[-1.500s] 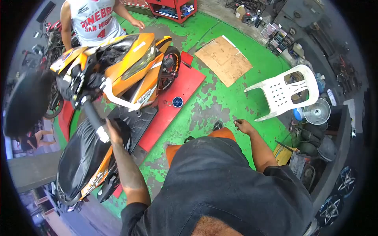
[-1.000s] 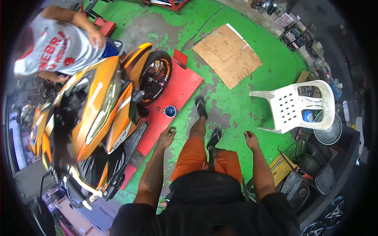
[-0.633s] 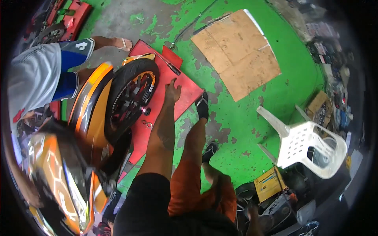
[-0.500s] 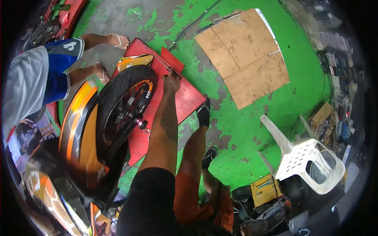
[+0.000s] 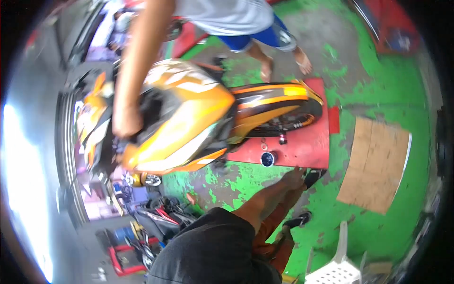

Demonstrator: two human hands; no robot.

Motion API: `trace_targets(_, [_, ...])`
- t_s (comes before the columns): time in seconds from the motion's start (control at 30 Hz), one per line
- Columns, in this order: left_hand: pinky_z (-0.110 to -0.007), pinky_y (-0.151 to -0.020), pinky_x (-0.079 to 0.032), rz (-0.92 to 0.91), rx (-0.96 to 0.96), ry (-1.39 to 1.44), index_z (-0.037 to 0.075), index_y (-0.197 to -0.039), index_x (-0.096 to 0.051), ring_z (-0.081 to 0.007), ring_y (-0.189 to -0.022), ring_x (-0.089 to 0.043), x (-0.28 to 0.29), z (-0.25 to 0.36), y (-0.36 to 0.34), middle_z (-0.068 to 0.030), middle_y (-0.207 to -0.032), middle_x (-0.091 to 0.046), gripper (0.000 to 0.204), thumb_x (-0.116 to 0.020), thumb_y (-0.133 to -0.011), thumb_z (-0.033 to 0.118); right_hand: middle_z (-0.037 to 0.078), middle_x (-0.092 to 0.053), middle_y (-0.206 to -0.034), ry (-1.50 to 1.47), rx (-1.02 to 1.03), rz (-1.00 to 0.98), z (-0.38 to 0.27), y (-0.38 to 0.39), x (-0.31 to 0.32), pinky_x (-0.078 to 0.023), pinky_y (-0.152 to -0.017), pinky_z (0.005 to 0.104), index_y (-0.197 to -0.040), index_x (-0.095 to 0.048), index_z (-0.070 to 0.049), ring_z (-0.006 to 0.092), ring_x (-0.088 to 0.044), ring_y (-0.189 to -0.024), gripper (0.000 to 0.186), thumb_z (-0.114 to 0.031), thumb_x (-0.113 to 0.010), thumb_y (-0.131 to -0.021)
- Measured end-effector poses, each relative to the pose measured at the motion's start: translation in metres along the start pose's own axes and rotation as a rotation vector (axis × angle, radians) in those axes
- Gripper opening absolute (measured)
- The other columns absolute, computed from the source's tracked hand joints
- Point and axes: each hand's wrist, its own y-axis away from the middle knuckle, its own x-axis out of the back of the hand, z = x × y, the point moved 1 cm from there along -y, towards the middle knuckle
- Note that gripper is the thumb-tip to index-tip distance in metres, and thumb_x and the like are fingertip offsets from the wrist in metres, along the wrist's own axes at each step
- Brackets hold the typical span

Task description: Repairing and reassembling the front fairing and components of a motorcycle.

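Observation:
My left hand (image 5: 296, 174) is low beside the front edge of a red platform (image 5: 309, 154), close to my foot. Its fingers are blurred, so their hold is unclear. My right hand does not show. On the platform rests the front wheel (image 5: 302, 119) of an orange, white and black motorcycle (image 5: 182, 128). An open tin (image 5: 268, 159) with dark blue contents and a small ring (image 5: 264, 146) sit on the platform, nearer to me than the wheel. Another person's hand (image 5: 127, 122) reaches down onto the motorcycle near its handlebar.
The co-worker in a grey shirt (image 5: 227, 16) and blue shorts stands behind the motorcycle. Flattened cardboard (image 5: 373, 163) lies on the green floor to the right. A white plastic chair (image 5: 333, 274) is at the lower right; another dark motorcycle (image 5: 165, 217) stands at lower left.
My view has swung left, bringing more of the motorcycle and the co-worker's arm into sight. My left hand has come off the platform's far side to its near edge. The tin now shows.

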Motion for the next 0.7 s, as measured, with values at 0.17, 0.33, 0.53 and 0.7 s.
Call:
trace_targets(0.17, [-0.05, -0.086, -0.052, -0.03, 0.01, -0.14, 0.01, -0.123, -0.054, -0.0383, -0.099, -0.065, 0.057, -0.026, 0.21, -0.0196, -0.108, -0.066, 0.048, -0.062, -0.083, 0.035, 0.018, -0.068, -0.096, 0.131, 0.259, 0.126, -0.004, -0.1, 0.075, -0.049, -0.084, 0.0445, -0.113, -0.067, -0.002, 0.0289, -0.064, -0.09, 0.044, -0.039, -0.051, -0.095])
trace_targets(0.33, [-0.051, -0.078, -0.05, 0.225, 0.06, -0.003, 0.005, -0.109, -0.052, -0.0415, -0.095, -0.064, 0.023, -0.111, 0.389, -0.0204, -0.098, -0.066, 0.038, -0.065, -0.076, 0.015, 0.01, -0.066, -0.065, 0.082, 0.436, 0.472, 0.1, -0.145, 0.152, -0.048, -0.063, 0.0407, -0.086, -0.072, -0.001, 0.0229, -0.059, -0.06, 0.035, -0.029, -0.052, -0.093])
trace_targets(0.53, [-0.05, -0.091, -0.049, 0.347, 0.588, 0.056, 0.003, -0.128, -0.048, -0.0428, -0.11, -0.062, -0.069, -0.213, 0.527, -0.0279, -0.113, -0.065, 0.046, -0.052, -0.087, 0.023, 0.016, -0.072, -0.087, -0.191, 0.281, 0.408, 0.016, -0.125, 0.216, -0.051, -0.077, 0.0356, -0.101, -0.069, 0.005, 0.0241, -0.067, -0.08, 0.029, -0.019, -0.061, -0.087])
trace_targets(0.7, [-0.047, -0.094, -0.05, 0.431, 0.867, 0.38, 0.002, -0.128, -0.052, -0.0409, -0.114, -0.06, -0.128, -0.24, 0.572, -0.0264, -0.123, -0.062, 0.052, -0.055, -0.086, 0.031, 0.012, -0.07, -0.082, -0.146, 0.352, 0.422, -0.023, -0.133, 0.221, -0.048, -0.067, 0.0344, -0.101, -0.069, 0.004, 0.0197, -0.061, -0.07, 0.028, -0.02, -0.061, -0.088])
